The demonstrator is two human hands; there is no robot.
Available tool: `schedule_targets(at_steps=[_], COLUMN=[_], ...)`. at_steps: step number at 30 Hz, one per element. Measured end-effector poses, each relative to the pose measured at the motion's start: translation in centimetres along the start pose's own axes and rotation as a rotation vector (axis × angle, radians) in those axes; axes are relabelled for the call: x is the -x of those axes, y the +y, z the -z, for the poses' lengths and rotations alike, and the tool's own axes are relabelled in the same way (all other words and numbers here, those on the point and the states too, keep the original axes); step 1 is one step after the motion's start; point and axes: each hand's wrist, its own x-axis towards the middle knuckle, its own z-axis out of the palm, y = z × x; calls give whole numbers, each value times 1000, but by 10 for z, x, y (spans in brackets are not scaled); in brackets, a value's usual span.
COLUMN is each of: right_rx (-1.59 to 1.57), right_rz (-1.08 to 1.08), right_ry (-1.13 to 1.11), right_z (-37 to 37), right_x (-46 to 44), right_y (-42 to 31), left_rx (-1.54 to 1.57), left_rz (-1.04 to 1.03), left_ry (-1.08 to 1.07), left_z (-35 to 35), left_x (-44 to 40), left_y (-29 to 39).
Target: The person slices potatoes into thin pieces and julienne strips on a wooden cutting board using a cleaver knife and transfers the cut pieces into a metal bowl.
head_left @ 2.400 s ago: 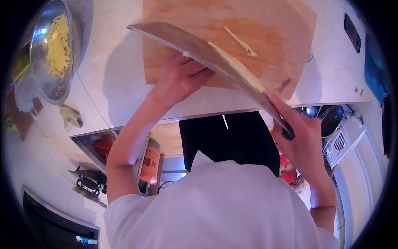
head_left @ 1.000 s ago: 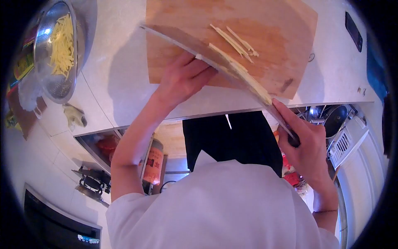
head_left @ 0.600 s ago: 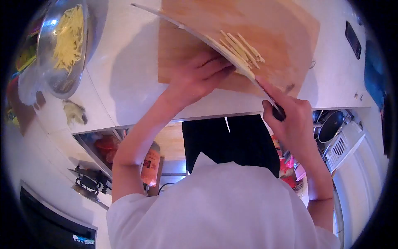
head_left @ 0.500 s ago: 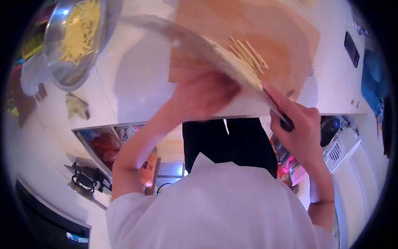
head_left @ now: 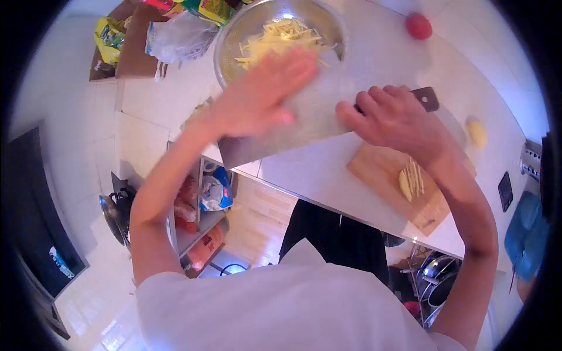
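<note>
My right hand (head_left: 392, 117) grips the dark handle of a broad cleaver (head_left: 293, 137), its blade held flat over the counter and reaching left. Stretched out and slightly blurred, my left hand (head_left: 260, 93) hovers over the blade and the near rim of a metal colander (head_left: 345, 38). Inside it lies a heap of pale yellow strips (head_left: 281, 38) that look like cut potato. Whether my left palm touches the blade is hard to see. On the wooden cutting board (head_left: 374, 164), partly behind my right forearm, rest several more potato strips (head_left: 414, 175) and a rounded piece.
A red round fruit or vegetable (head_left: 418, 26) sits at the back. To the right are a yellow potato-like piece (head_left: 477, 134) and a phone (head_left: 505, 191). A cardboard box (head_left: 134, 52) and plastic bag (head_left: 181, 38) stand left of the colander. Open shelving lies below the counter.
The cleaver has gone from over the board to beside the colander. My left hand has moved from beside the blade to over the colander's edge, and the view has turned left.
</note>
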Motion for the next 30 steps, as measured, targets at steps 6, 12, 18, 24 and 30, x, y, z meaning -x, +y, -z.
schedule_targets(at_steps=[6,12,18,24,30], right_rx=[-337,-913,-939,-954,-861], right_rz=[-367,-1462,-1768,-1558,-1463], right_ry=[-246,-535,-472,-454,-500], right_z=[76,173,166,144,140], right_x=[86,191,223,236,241], right_y=[-65,-155,-166,-166,-168], left_rx=[176,504,447,322,295], left_rz=[288,232,-221,-195,-170], left_ry=[498,869,514,503,552], left_z=[-49,-97,-191,-202,-213], left_x=[-28,-22,-99,-101,-95], left_y=[-65,91,204,209,208])
